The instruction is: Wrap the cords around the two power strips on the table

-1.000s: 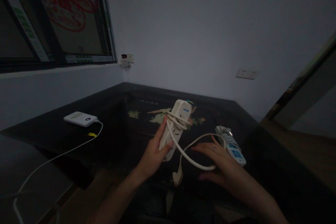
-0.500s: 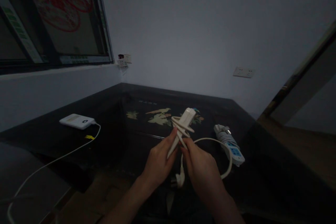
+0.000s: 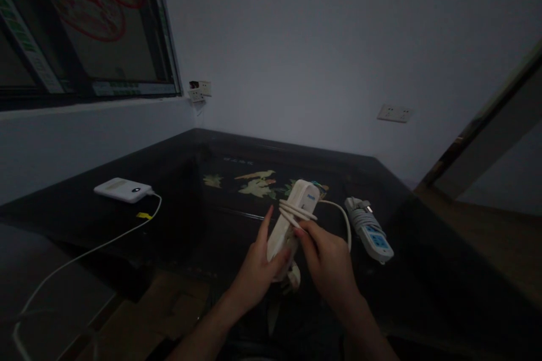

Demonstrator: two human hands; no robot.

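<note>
My left hand (image 3: 259, 265) grips the lower part of a white power strip (image 3: 305, 196), its thumb and fingers on either side. The strip is tilted, its far end pointing away over the table. Several turns of its white cord (image 3: 292, 212) are wrapped round its middle. Between the fingertips of my right hand (image 3: 328, 254), the cord is pinched close beside the strip. A loop of cord arcs out to the right behind that hand. Below the strip hangs the plug (image 3: 293, 277), between my hands and partly blurred.
On the dark table (image 3: 190, 180), a second power strip (image 3: 372, 234) with grey cord wound round it lies at right. A white power bank (image 3: 122, 189) with a cable lies at left, near a yellow tag (image 3: 144, 215). Sockets (image 3: 394, 113) are on the wall behind.
The power strip has turned so its broad face with blue lettering shows. My left fingers have shifted lower and spread along it. The loop at right is smaller, and the plug sits closer under the strip.
</note>
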